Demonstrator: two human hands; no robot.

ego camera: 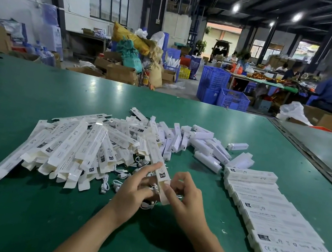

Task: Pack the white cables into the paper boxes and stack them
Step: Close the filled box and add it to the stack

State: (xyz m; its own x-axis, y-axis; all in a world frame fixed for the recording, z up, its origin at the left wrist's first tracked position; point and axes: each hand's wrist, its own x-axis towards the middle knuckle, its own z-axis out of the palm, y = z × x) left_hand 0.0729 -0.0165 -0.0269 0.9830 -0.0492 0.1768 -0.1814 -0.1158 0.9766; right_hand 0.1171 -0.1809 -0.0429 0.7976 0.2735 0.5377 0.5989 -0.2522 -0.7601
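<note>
Both hands on one box [161, 172] by the pile [82, 147]: left hand [134, 191] holds a coiled cable [153, 188] at its mouth, right hand [186, 197] pinches the open end. I'd keep the coil tight and feed it straight.

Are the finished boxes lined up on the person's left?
No, the row of closed boxes lies along the right side of the green table.

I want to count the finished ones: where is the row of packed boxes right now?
Head view: the row of packed boxes lies at the right of the green table, just right of the right hand, nearer than the small white boxes.
</note>
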